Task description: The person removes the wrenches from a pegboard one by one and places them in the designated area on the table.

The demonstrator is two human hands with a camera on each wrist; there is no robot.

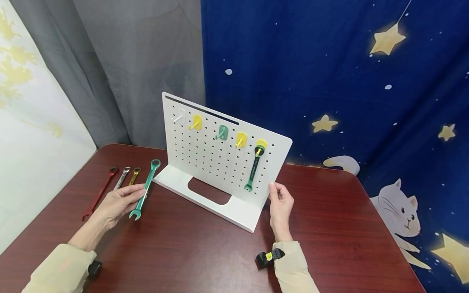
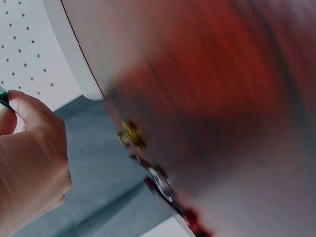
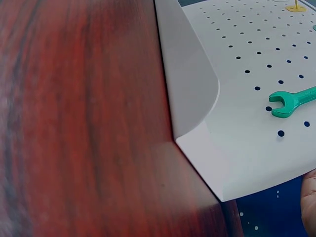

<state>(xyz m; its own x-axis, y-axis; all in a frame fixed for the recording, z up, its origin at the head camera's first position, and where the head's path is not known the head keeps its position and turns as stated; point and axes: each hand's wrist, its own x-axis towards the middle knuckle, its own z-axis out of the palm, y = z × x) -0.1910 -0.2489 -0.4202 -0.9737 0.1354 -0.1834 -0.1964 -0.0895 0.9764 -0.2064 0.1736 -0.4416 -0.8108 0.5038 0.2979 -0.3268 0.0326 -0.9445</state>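
My left hand [image 1: 122, 201] pinches a green combination wrench [image 1: 147, 185] by its middle, ring end up, left of a white pegboard stand [image 1: 216, 158]. In the left wrist view, the left hand [image 2: 34, 153] shows only a bit of the wrench. With thumb and fingers my right hand [image 1: 281, 205] grips the pegboard's right edge; only a sliver of the hand [image 3: 309, 202] shows in the right wrist view. A dark green wrench [image 1: 253, 171] hangs by its ring from the rightmost yellow hook [image 1: 261, 143]. Its open end [image 3: 286, 103] lies near the board.
On the table [image 1: 205, 256], left of the board, lie a red wrench [image 1: 100, 193], a silver wrench [image 1: 122, 178] and a small yellow wrench [image 1: 135, 176]. Along the board's top are a clear hook [image 1: 179, 117], yellow hook [image 1: 196, 122], green hook [image 1: 222, 132] and yellow hook [image 1: 241, 140].
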